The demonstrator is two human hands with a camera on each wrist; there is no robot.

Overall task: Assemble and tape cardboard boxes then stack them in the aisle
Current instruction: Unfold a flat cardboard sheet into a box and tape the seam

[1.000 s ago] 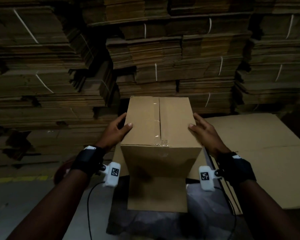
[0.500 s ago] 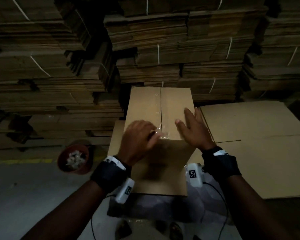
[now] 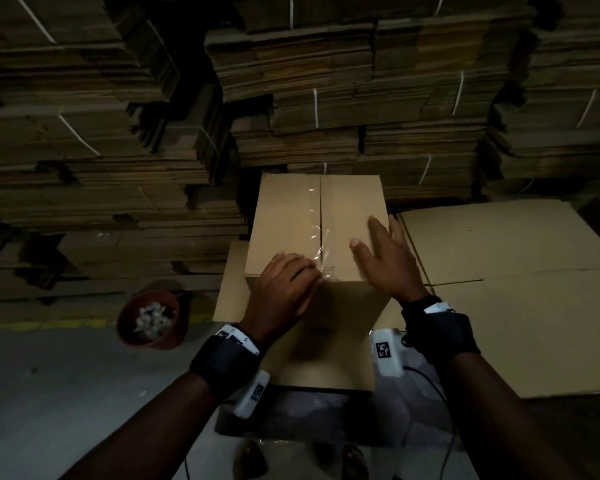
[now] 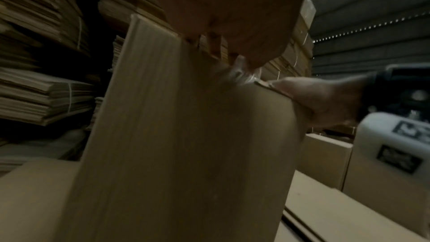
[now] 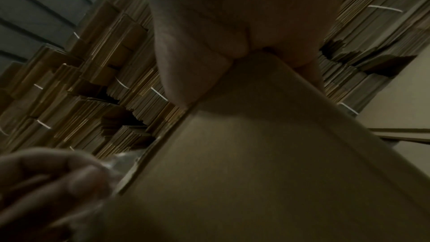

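Observation:
A closed cardboard box (image 3: 291, 220) stands upright in front of me, with clear tape (image 3: 321, 237) along its top seam. My left hand (image 3: 288, 282) sits at the near top edge, its curled fingers pinching the crumpled tape end (image 4: 242, 74) at the corner of the box (image 4: 174, 135). Flat on the right half of the top lies my right hand (image 3: 385, 258), fingers straight and pressing down. The right wrist view shows that palm (image 5: 221, 25) on the box edge (image 5: 256, 172) and my left hand's fingers (image 5: 46, 181) at the lower left.
Tall stacks of strapped flat cardboard (image 3: 326, 98) wall off the back and left. Large flat sheets (image 3: 516, 289) lie to the right of the box. A red bucket of white scraps (image 3: 151, 318) stands on the grey floor (image 3: 66, 393) near a yellow line (image 3: 42, 325).
A second ago both hands held the box by its sides. The left hand has moved to the tape end at the near edge, and the right hand now lies flat on top.

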